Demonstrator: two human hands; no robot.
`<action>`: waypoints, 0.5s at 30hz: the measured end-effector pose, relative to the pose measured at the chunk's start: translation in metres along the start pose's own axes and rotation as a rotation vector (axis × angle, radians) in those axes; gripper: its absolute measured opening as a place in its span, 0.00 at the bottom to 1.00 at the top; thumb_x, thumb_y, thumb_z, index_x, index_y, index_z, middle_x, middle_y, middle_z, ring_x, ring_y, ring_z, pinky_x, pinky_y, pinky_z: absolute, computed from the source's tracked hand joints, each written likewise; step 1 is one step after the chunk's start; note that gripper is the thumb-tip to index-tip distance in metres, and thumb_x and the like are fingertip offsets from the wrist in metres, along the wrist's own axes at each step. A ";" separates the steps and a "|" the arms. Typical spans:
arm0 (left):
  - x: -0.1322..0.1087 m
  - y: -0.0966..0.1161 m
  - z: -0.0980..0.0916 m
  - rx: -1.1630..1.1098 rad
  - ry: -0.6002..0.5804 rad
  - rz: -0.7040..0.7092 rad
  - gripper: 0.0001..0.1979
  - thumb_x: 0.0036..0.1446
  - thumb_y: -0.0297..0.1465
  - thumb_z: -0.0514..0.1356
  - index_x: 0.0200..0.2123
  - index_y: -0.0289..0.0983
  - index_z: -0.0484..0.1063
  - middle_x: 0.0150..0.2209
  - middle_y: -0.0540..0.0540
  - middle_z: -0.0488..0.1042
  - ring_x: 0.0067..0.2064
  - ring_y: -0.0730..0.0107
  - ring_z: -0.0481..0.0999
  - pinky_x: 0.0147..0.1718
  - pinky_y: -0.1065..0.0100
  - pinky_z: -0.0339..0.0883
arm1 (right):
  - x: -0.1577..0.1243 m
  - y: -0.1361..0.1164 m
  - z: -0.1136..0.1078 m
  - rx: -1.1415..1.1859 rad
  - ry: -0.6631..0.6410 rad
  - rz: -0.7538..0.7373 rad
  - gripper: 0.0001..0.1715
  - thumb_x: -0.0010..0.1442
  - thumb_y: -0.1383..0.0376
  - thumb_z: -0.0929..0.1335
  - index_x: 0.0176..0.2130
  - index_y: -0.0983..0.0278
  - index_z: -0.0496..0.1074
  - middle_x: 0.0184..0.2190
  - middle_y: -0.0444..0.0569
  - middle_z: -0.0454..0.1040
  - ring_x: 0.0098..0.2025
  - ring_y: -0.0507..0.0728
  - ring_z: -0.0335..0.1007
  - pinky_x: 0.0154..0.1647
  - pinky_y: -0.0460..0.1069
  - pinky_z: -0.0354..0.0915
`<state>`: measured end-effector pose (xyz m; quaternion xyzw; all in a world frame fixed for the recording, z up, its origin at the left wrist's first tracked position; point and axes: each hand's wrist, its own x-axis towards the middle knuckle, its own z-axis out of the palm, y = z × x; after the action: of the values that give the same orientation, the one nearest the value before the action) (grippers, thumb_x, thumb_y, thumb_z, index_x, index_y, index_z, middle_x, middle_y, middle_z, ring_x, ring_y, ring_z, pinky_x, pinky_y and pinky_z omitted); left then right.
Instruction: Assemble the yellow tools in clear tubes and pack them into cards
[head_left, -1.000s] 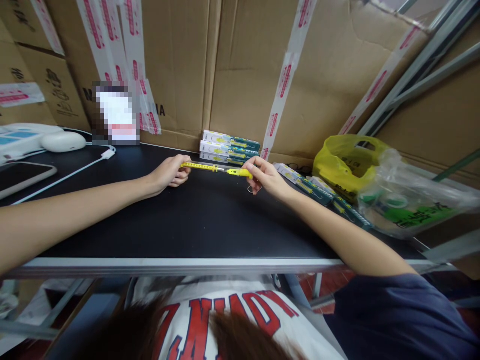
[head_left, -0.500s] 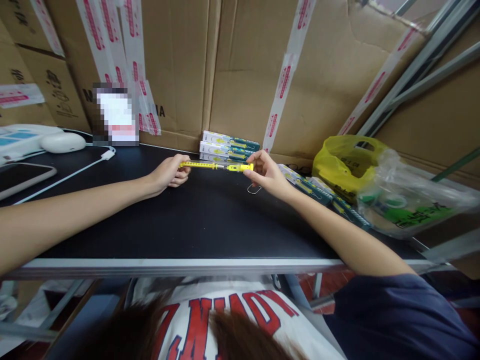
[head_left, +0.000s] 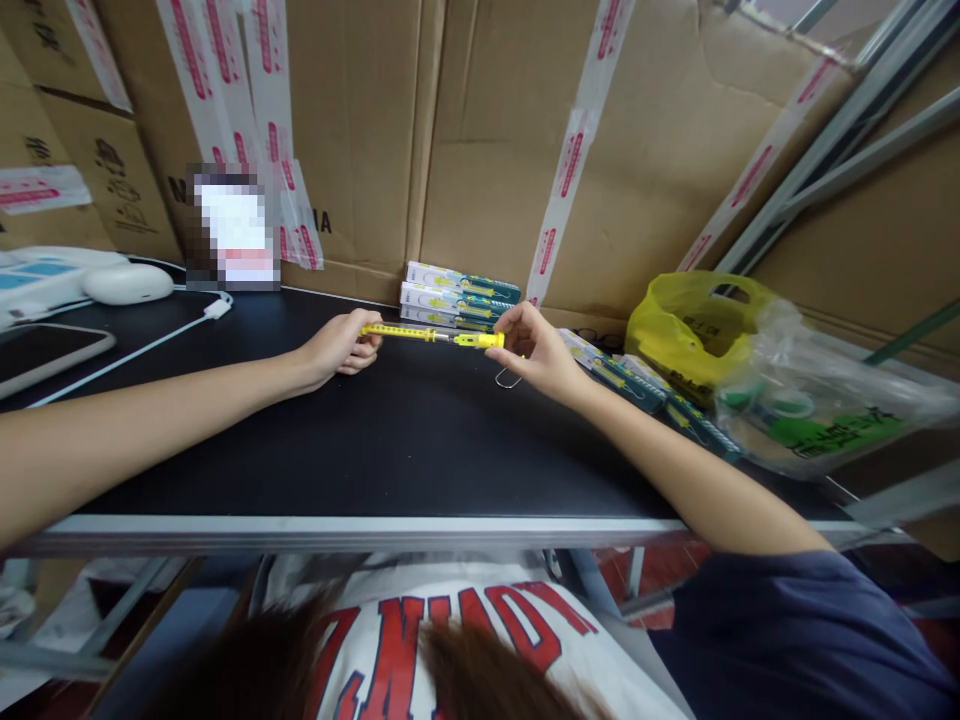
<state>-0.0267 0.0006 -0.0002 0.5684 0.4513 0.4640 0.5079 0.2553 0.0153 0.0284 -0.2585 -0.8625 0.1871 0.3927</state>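
A slim yellow spring scale (head_left: 405,331), with marks along its rod and a clear section showing a silvery part inside, is held level above the black table. My left hand (head_left: 346,343) is closed around its left end, which the fingers hide. At the other end, my right hand (head_left: 536,350) pinches the yellow cap between thumb and fingertips. Below the right fingers shows a thin metal wire loop (head_left: 508,379); whether it joins the scale I cannot tell. Just behind the scale lie several stacked narrow boxes (head_left: 457,287) printed with yellow tools.
More printed boxes (head_left: 619,375) lie to the right, beside a yellow plastic bag (head_left: 686,330) and a clear bag (head_left: 832,420). At left are a phone (head_left: 45,355), a white case (head_left: 129,284) and a cable (head_left: 135,350). Tall cardboard (head_left: 495,150) closes off the back.
Both hands stay nearly in place on the spring scale. Its yellow right end has shifted very slightly left and down, and the view has moved a touch.
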 end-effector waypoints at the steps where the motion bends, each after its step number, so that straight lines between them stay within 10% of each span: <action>1: 0.000 0.000 0.000 0.004 0.000 0.000 0.14 0.58 0.32 0.48 0.21 0.37 0.56 0.14 0.58 0.46 0.13 0.83 0.45 0.11 0.79 0.39 | 0.000 0.000 0.000 -0.042 0.005 -0.012 0.21 0.54 0.56 0.74 0.38 0.61 0.61 0.29 0.41 0.63 0.27 0.47 0.59 0.26 0.45 0.61; 15: 0.002 -0.002 -0.001 0.017 0.003 0.002 0.15 0.59 0.32 0.47 0.20 0.37 0.56 0.14 0.58 0.46 0.13 0.84 0.44 0.12 0.78 0.38 | -0.003 0.004 -0.004 -0.402 0.002 -0.172 0.12 0.58 0.64 0.70 0.37 0.61 0.60 0.28 0.41 0.62 0.25 0.48 0.56 0.26 0.45 0.59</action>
<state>-0.0277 0.0025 -0.0015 0.5725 0.4555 0.4615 0.5018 0.2617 0.0177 0.0271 -0.2571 -0.9010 -0.0232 0.3485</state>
